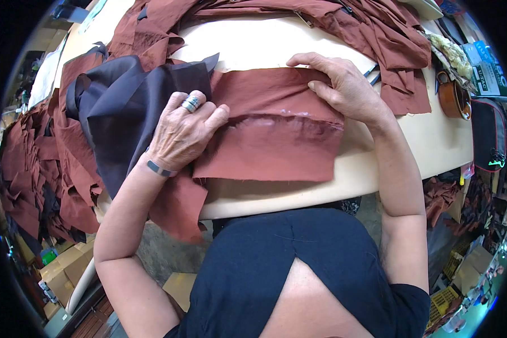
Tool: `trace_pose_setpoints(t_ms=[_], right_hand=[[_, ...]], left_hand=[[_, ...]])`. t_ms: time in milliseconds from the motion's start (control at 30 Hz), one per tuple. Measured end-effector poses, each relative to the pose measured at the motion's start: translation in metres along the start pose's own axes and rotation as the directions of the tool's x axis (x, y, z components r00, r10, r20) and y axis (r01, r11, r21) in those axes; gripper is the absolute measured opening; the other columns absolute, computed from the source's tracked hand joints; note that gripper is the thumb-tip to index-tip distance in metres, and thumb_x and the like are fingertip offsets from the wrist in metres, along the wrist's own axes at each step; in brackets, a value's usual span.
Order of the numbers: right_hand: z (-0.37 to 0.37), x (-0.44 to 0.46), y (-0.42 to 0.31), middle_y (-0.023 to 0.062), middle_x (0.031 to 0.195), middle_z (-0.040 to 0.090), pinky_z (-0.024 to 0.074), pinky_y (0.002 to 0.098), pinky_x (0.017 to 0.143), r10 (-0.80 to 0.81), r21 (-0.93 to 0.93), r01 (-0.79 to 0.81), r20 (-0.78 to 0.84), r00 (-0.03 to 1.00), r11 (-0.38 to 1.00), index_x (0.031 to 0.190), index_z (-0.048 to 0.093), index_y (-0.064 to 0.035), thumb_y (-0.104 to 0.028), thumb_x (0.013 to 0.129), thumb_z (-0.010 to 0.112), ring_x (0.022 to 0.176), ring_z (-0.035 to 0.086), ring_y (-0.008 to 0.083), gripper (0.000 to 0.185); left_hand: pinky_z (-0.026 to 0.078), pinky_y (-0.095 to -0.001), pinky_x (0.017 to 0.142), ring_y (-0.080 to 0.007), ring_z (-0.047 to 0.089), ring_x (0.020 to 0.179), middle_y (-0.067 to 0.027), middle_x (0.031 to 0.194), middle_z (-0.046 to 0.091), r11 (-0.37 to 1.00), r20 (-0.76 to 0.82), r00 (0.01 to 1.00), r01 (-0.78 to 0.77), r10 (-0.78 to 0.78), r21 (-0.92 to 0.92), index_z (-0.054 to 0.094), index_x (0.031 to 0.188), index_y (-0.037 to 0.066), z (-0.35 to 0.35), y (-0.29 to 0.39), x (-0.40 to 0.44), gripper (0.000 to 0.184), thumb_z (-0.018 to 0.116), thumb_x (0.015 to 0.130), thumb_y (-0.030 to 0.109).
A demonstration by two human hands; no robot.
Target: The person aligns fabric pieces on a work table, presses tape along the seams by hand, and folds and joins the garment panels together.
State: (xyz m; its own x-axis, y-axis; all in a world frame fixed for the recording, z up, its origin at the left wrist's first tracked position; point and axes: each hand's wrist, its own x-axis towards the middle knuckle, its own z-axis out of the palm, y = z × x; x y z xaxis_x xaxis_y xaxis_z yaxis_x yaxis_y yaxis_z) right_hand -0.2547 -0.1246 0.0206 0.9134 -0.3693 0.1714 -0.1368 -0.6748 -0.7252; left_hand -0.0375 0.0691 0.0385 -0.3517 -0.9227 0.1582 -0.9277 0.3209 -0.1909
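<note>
A rust-brown cloth piece point(276, 155) with a crosswise seam lies spread before me on the pale work table. Its seam looks puckered, with small whitish marks along it. My left hand point(186, 129), wearing a ring and a wristband, presses on the cloth's left side with its fingers curled round a fold. At the upper right corner, my right hand point(346, 87) has its thumb on the cloth and its index finger stretched past the top edge; its other fingertips are hidden. Dark lining fabric point(118, 104) is bunched beside my left hand, partly joining the brown cloth.
More brown fabric point(298, 14) with a zipper curves across the back of the pale table point(434, 141). Brown pieces point(34, 163) are heaped at the left. A brown round container point(454, 98) and a black bag point(489, 135) are at the right.
</note>
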Motion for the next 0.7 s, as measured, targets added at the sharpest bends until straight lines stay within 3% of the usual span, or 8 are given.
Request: trace_pose_setpoints(t_ms=[133, 367, 600, 700], right_hand=[[0.001, -0.001, 0.004, 0.0128, 0.109, 0.062, 0.0434, 0.0358, 0.094, -0.010, -0.025, 0.010, -0.001, 1.000, 1.000, 0.114, 0.056, -0.0061, 0.005, 0.073, 0.054, 0.103, 0.059, 0.0282, 0.043], [0.000, 0.000, 0.002, 0.0122, 0.109, 0.062, 0.0425, 0.0359, 0.095, 0.001, -0.017, 0.000, 0.017, 1.000, 1.000, 0.114, 0.056, -0.0066, 0.004, 0.073, 0.055, 0.105, 0.058, 0.0285, 0.043], [0.002, -0.001, 0.003, 0.0118, 0.111, 0.061, 0.0423, 0.0372, 0.093, -0.018, -0.064, 0.017, -0.003, 1.000, 0.998, 0.115, 0.056, -0.0065, 0.002, 0.074, 0.056, 0.105, 0.057, 0.0295, 0.042], [0.003, -0.001, 0.002, 0.0115, 0.111, 0.061, 0.0418, 0.0377, 0.093, -0.013, -0.071, 0.011, -0.017, 1.000, 0.997, 0.116, 0.055, -0.0076, 0.002, 0.075, 0.057, 0.105, 0.056, 0.0298, 0.042]], left_hand=[[0.038, -0.0328, 0.077, -0.0180, 0.051, 0.086, 0.0000, 0.081, 0.052, 0.991, 0.064, 0.996, 0.069, -0.062, -0.115, 0.054, 0.091, 0.014, -0.003, -0.003, -0.007, 0.014, 0.052, 0.077, 0.015], [0.039, -0.0328, 0.078, -0.0177, 0.052, 0.088, -0.0006, 0.077, 0.052, 0.995, -0.007, 1.000, 0.008, -0.008, 0.096, 0.053, 0.094, 0.013, 0.006, -0.004, -0.021, 0.017, 0.052, 0.077, 0.014], [0.039, -0.0349, 0.079, -0.0202, 0.052, 0.091, -0.0018, 0.084, 0.056, 0.982, 0.092, 0.983, 0.164, -0.156, -0.089, 0.055, 0.103, 0.010, -0.012, 0.004, -0.020, 0.024, 0.058, 0.080, 0.016], [0.039, -0.0361, 0.081, -0.0237, 0.053, 0.095, -0.0037, 0.091, 0.057, 0.962, 0.066, 0.960, 0.270, -0.271, 0.025, 0.055, 0.107, 0.011, -0.019, 0.024, -0.022, 0.032, 0.064, 0.076, 0.014]])
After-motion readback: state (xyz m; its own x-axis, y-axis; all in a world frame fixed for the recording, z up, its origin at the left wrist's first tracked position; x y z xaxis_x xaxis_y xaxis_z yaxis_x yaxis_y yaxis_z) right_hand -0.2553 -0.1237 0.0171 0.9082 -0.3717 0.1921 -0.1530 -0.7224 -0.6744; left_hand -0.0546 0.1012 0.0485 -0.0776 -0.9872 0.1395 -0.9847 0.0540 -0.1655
